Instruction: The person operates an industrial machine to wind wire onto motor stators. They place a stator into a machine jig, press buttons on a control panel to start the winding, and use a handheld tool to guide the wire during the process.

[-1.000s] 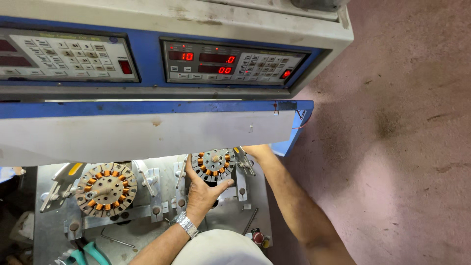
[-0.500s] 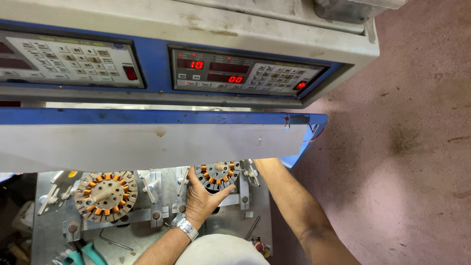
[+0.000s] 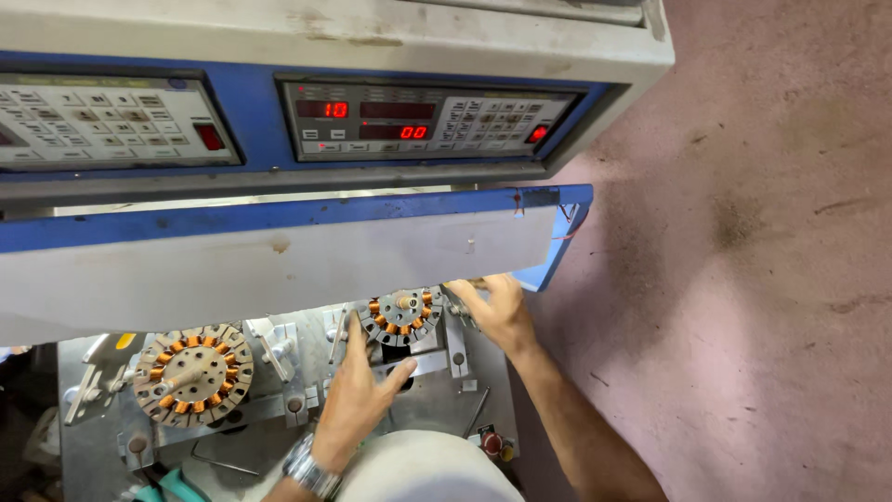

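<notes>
- Copper-wound and ringed with steel teeth, the right stator [image 3: 401, 316] sat on its fixture on the metal table [image 3: 437, 409], just under the edge of the machine's grey hood [image 3: 279, 260].
- The left hand [image 3: 358, 395] lay just below that stator, fingers [image 3: 395, 374] spread apart and flat, thumb pointing up beside the stator's rim; it clamped nothing.
- The right hand [image 3: 497, 311] reached in from the stator's right side, its fingertips going under the hood; whether they closed on anything could not be told.
- A second stator [image 3: 193, 372] sat well to the left of the first, untouched, with clamp levers [image 3: 269, 346] between the two.
- A wristwatch [image 3: 309, 472] showed on the left wrist, below the stator.
- Above the hood, two keypad panels [image 3: 427, 121] glowed with red digits.
- Judged risk: with both hands so near the fixture, a clamp closing could pinch a finger.
- Judged risk: a fingertip dragged over the thin copper windings could nick or loosen a coil.
- Judged risk: the hood hid part of the stator, so a badly seated piece might go unnoticed.
</notes>
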